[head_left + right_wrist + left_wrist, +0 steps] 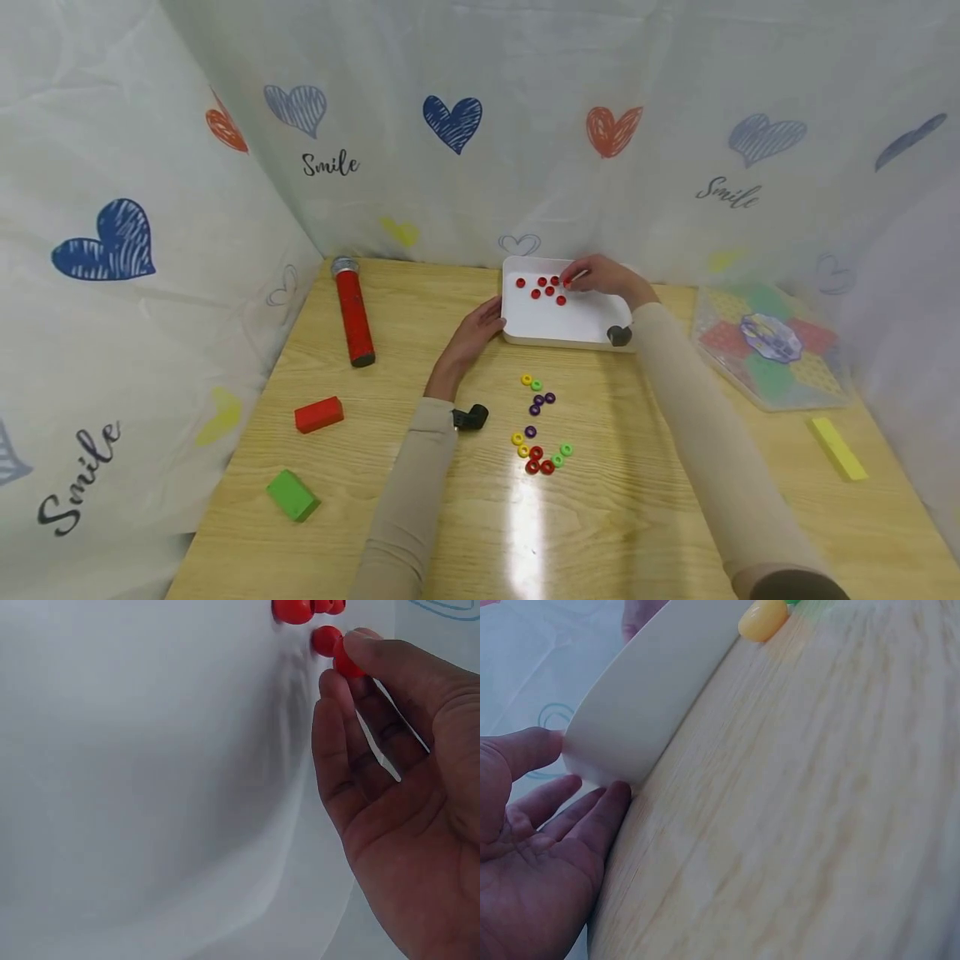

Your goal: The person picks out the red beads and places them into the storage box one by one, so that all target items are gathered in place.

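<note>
A shallow white tray [592,321] stands at the back of the wooden table, with several small red beads [550,291] spread over its left half. My right hand [603,277] reaches in over the tray's far side. Between thumb and fingertips it pinches one red bead [347,661], close beside another bead on the tray floor. At the tray's left front corner, my left hand [474,335] touches the outer wall. In the left wrist view its thumb meets the rim and its fingertips [618,793] are low against the wall, near the tabletop.
Yellow, green, purple and red rings [536,452] lie scattered before the tray. Leftward are a red microphone-shaped object [353,312], a red block [318,414] and a green block [292,495]. A patterned flat case [772,342] and a yellow block [837,448] lie right.
</note>
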`<state>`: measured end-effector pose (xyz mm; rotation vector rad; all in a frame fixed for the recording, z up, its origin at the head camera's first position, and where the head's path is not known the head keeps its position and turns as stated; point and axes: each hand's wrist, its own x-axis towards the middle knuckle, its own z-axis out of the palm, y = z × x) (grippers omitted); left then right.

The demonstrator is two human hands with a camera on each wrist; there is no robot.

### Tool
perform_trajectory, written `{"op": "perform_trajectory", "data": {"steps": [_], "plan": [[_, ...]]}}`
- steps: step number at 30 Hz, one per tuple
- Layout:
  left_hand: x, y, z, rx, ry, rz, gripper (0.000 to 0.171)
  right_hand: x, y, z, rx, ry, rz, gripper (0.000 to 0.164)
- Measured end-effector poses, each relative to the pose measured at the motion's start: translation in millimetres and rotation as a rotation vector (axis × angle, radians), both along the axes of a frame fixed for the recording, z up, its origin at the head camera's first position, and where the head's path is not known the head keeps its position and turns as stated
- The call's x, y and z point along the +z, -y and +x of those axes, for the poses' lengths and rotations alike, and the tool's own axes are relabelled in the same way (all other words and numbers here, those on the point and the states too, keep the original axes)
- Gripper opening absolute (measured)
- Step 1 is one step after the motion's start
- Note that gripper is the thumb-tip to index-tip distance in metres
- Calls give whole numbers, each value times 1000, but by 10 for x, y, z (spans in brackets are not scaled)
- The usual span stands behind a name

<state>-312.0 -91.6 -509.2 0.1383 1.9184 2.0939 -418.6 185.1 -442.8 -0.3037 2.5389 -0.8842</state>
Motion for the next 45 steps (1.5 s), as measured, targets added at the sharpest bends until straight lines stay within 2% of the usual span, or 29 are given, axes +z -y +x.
{"op": "perform_trajectory", "data": {"steps": [5,10,20,27,32,38,41,45], "plan": [[10,1,8,-1,-2,-1,53,-85,17,-54,39,-10,63,20],[6,4,3,-1,-2,3,53,-81,43,-59,62,-28,69,20],[5,12,3,-5,6,-1,53,-62,65,-23,57,-34,69,22],[16,8,21,-10,-5,9,53,-5,30,54,27,-84,68,27],[2,8,-2,-7,0,-11,54,83,-8,188,43,-133,34,28],[-18,5,-45,3,-7,-4,54,206,27,503,128,-179,-6,31],[3,4,-34,3,-7,-6,54,249,77,712,204,-172,-32,30],[21,-1,-6,4,6,-13,54,291,164,1011,345,-139,-90,27]]}}
